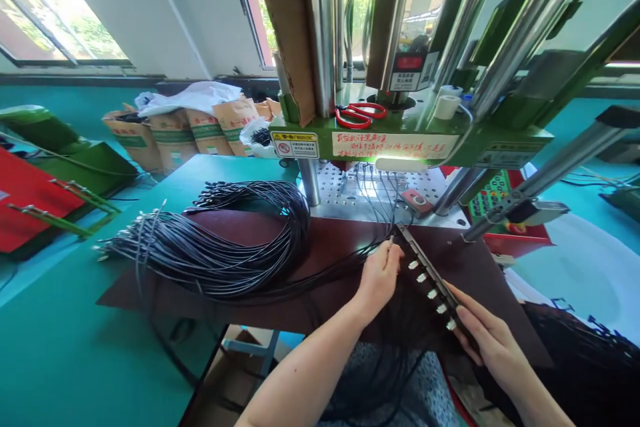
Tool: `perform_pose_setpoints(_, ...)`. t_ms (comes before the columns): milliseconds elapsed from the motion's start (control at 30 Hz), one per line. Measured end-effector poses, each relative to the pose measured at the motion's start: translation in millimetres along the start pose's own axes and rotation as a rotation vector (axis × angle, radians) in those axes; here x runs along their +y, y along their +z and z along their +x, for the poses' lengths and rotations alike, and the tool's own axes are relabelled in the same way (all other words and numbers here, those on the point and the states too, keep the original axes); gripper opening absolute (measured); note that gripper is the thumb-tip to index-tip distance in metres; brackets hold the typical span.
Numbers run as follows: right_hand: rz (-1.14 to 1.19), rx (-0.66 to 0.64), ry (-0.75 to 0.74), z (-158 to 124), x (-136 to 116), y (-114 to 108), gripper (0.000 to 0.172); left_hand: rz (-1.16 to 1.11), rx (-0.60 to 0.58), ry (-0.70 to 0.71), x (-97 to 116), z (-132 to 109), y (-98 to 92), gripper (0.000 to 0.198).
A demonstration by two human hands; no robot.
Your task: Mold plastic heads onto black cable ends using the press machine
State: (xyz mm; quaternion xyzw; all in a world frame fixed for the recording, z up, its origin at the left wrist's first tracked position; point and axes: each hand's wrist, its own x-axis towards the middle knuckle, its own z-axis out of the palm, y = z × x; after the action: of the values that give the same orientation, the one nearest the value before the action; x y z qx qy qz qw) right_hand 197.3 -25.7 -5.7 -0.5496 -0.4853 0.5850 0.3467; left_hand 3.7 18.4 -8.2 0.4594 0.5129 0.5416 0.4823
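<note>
My right hand [493, 340] is closed around the lower end of a long dark bar [425, 259], which slants above the brown board. Several small pale connectors [432, 294] stick out along the bar's left side. At its upper end, my left hand [379, 277] pinches the end of a black cable [345, 259]; the fingers hide the tip. To the left, a thick looped bundle of black cables [250, 260] lies on the board, with metal-looking ends at its far left. More black cables hang down, blurred, between my forearms.
A green press [310, 130] with steel columns stands ahead, red-handled scissors [361, 115] on its ledge. Under it, thin cables lie on a perforated metal plate [335, 204]. The brown board [480, 280] borders a green table [75, 334]. Paper sacks [175, 137] stand behind; a button panel [493, 204] is at right.
</note>
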Motion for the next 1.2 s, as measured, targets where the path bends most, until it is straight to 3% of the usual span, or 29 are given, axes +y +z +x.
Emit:
perform_pose_setpoints(133,0.060,-0.006,-0.021,-2,-1,-3,0.062,-0.177,0.001,-0.154,5,-3,-2.6,0.030)
perform_pose_setpoints(333,0.020,-0.105,-0.038,-1,-1,-6,0.055,-0.237,-0.225,-0.276,8,-11,1.8,0.038)
perform_pose_setpoints(567,-0.023,-0.149,-0.019,-1,-2,-8,0.059,-0.212,-0.214,-0.376,15,-8,-1.6,0.040)
perform_pose_setpoints(1033,-0.015,-0.124,-0.035,-1,0,-4,0.057,-0.150,-0.206,-0.347,14,-7,-3.1,0.034)
perform_pose_setpoints(1200,-0.165,-0.194,-0.101,2,-2,-7,0.056,-0.093,-0.181,-0.225,-3,0,1.0,0.030)
